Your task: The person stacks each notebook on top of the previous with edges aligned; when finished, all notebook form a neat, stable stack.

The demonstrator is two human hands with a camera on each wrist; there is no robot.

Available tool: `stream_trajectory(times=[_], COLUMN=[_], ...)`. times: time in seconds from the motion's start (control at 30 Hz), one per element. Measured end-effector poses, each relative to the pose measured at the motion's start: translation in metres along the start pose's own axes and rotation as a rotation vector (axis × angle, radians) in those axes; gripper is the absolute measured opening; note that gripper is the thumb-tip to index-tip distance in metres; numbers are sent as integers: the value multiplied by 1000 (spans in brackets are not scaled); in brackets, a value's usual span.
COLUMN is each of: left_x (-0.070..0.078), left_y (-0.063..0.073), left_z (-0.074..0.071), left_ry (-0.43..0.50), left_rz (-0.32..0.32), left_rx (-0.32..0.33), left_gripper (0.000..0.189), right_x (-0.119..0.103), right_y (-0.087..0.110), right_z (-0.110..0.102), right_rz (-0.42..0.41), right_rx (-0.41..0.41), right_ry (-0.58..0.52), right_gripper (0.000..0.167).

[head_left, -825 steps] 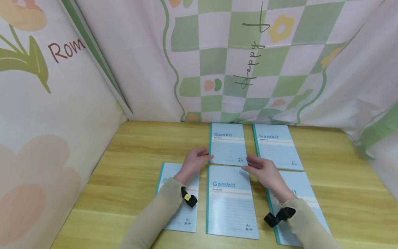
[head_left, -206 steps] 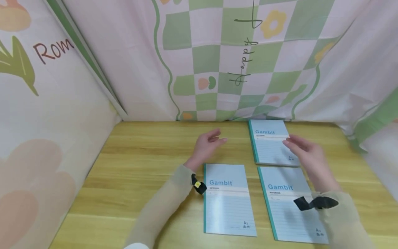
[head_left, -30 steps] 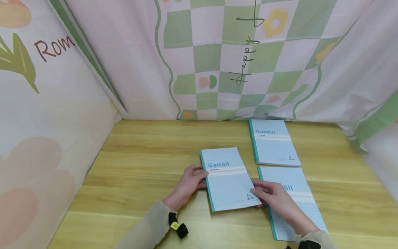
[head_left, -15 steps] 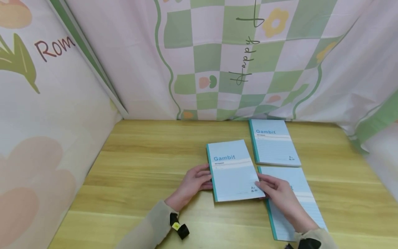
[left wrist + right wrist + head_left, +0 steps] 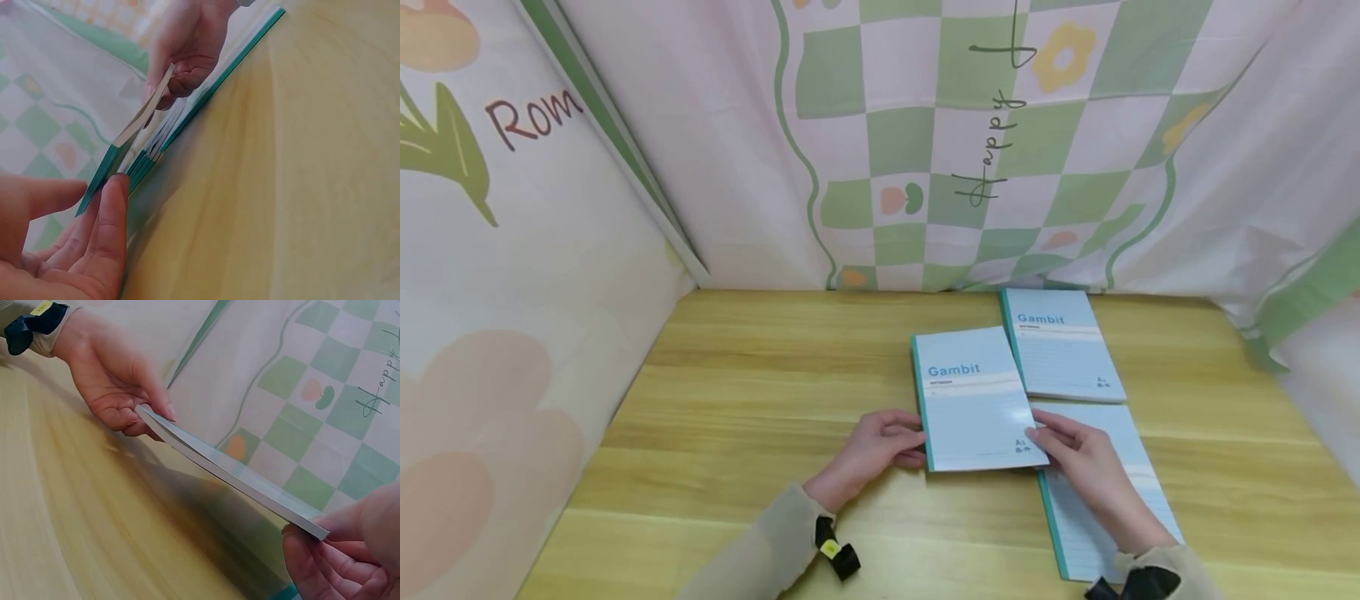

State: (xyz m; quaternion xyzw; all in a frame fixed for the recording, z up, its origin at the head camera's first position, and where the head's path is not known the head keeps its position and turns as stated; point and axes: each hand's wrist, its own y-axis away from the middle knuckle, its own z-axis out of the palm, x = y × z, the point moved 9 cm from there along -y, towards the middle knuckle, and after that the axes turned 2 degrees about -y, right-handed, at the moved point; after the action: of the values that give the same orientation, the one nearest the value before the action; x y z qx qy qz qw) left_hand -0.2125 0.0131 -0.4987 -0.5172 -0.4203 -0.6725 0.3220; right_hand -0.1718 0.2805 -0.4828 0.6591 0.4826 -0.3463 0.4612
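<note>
A Gambit notebook (image 5: 973,408) is up off the wooden table (image 5: 700,467) in front of me, its green spine (image 5: 919,387) pinched by the left hand (image 5: 872,446), its opposite edge by the right hand (image 5: 1090,467). At its two o'clock lies a pile of notebooks (image 5: 1063,350), several spines together; at four o'clock, a matching blue notebook (image 5: 1078,537). I'd judge the gathering well along: pile made, this one not yet set down, the nearer one outside it.

Wood-grain surface (image 5: 722,392). Behind it, hanging cloth (image 5: 902,142): green-and-white checks, yellow flower (image 5: 1078,42), "Happy" lettering. Left, white panel (image 5: 550,267) with peach flowers (image 5: 490,375), green leaves (image 5: 458,158), "Rom" in reddish-brown.
</note>
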Motion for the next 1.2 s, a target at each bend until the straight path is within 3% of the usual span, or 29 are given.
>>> stream_trajectory(times=[0.3,0.57,1.0,1.2], left_x=[-2,6,17,24], left_y=[-5,-15,-30,-37], left_z=[5,9,22,28], left_ry=[-31,-90,-68,-57], left_rz=[0,32,48,73], left_rx=[2,29,34,41], left_gripper=[41,41,38,39], right_x=[-1,-4,-5,-7], right_y=[-1,-1,-1,1], right_z=[-3,-12,-26,-29], right_rz=[-11,3,-4,-29], right_rx=[21,59,60,40], right_ry=[-65,-3,-81,-98], right_gripper=[59,68,76,69])
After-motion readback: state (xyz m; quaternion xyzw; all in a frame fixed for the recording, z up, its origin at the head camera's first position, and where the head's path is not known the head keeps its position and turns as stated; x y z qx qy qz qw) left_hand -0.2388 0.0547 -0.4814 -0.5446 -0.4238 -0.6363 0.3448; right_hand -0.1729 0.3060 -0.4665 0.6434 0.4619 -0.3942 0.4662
